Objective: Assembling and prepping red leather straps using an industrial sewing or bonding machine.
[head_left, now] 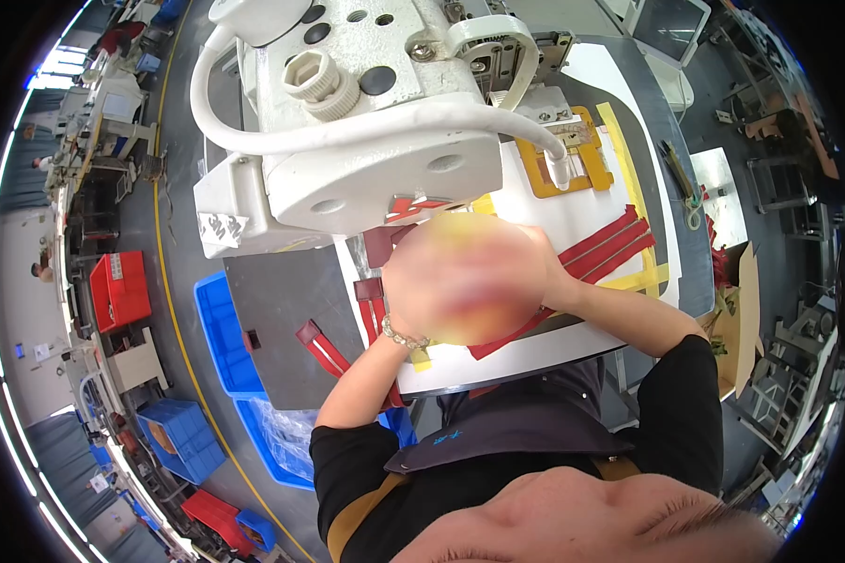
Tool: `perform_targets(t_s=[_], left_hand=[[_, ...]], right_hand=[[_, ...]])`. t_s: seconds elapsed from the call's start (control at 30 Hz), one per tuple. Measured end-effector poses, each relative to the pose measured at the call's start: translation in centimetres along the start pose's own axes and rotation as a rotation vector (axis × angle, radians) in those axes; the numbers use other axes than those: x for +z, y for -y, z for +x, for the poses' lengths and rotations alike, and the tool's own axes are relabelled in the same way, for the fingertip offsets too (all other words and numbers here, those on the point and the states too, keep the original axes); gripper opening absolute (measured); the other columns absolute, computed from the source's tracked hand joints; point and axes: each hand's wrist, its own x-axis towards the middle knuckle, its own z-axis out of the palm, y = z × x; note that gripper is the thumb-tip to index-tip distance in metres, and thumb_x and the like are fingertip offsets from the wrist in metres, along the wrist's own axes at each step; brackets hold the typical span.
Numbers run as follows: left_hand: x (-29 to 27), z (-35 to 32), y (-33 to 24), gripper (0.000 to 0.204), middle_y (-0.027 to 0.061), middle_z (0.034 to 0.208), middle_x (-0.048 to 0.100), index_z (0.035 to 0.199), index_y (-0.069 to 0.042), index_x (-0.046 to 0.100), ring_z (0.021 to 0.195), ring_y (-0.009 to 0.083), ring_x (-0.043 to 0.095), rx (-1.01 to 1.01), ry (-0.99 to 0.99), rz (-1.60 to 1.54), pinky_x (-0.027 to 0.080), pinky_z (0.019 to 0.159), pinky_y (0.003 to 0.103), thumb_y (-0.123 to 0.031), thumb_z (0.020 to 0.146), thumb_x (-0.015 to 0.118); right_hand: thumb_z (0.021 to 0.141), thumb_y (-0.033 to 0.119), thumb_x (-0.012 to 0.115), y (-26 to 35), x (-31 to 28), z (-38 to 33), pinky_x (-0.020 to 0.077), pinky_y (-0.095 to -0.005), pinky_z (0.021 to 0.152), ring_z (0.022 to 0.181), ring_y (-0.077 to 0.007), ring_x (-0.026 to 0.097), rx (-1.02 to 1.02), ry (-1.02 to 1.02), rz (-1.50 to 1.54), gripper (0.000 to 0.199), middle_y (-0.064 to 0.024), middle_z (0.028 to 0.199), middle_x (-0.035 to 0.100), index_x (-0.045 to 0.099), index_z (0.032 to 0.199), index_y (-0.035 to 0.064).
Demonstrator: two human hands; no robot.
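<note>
White worktop (582,212) bears slim red strips (616,246), pale-lined lengthwise.

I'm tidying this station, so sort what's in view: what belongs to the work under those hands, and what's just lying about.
Likely in the job:
- white machine
- red strips by the right forearm
- white sheet beneath them

Seemingly just lying about:
- red crate, far left
- cardboard box, right
</note>
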Motion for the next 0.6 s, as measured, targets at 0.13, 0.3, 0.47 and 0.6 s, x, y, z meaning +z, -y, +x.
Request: perform_targets(t_s=[0.13, 0.3, 0.47, 0.6], left_hand=[[-0.1, 0.1, -0.5, 0.022, 0.0038, 0.066, 0.057, 0.068, -0.002, 0.055, 0.059, 0.0121, 0.053, 0.136, 0.032, 0.026, 0.042, 0.053, 0.026, -0.004, 0.073, 0.076], [-1.7, 0.4, -1.7, 0.018, 0.0081, 0.068, 0.058, 0.079, -0.003, 0.054, 0.058, 0.0203, 0.056, -0.086, 0.262, 0.082, 0.043, 0.055, 0.029, -0.011, 0.082, 0.069], [-2.0, 0.7, -0.9, 0.022, 0.0175, 0.066, 0.054, 0.084, 0.0, 0.052, 0.057, 0.0336, 0.054, -0.026, 0.419, 0.218, 0.042, 0.053, 0.036, -0.021, 0.092, 0.055], [-1.6, 0.8, -1.1, 0.02, 0.0167, 0.063, 0.054, 0.082, -0.001, 0.053, 0.056, 0.0318, 0.054, -0.034, 0.365, 0.244, 0.041, 0.051, 0.035, -0.019, 0.091, 0.058]], right_hand=[[0.087, -0.001, 0.064, 0.2, -0.1, -0.2, 0.0546, -0.0259, 0.079, 0.087, -0.0143, 0.066, -0.03, 0.038, 0.041, 0.01, -0.0113, 0.093, 0.067, 0.059, 0.094, -0.0047], [0.089, 0.0, 0.061, 0.3, -0.5, -0.3, 0.054, -0.0247, 0.077, 0.086, -0.0132, 0.066, -0.038, 0.087, 0.067, 0.007, -0.0097, 0.092, 0.067, 0.059, 0.093, -0.0049], [0.09, 0.0, 0.06, 0.4, -0.2, 0.1, 0.054, -0.024, 0.078, 0.087, -0.0132, 0.066, 0.023, 0.03, 0.057, 0.009, -0.0098, 0.093, 0.066, 0.058, 0.096, -0.0058], [0.09, 0.0, 0.06, 0.6, -0.1, 0.2, 0.054, -0.0241, 0.08, 0.089, -0.0133, 0.066, 0.037, 0.006, 0.018, 0.01, -0.0098, 0.093, 0.066, 0.058, 0.097, -0.0063]])
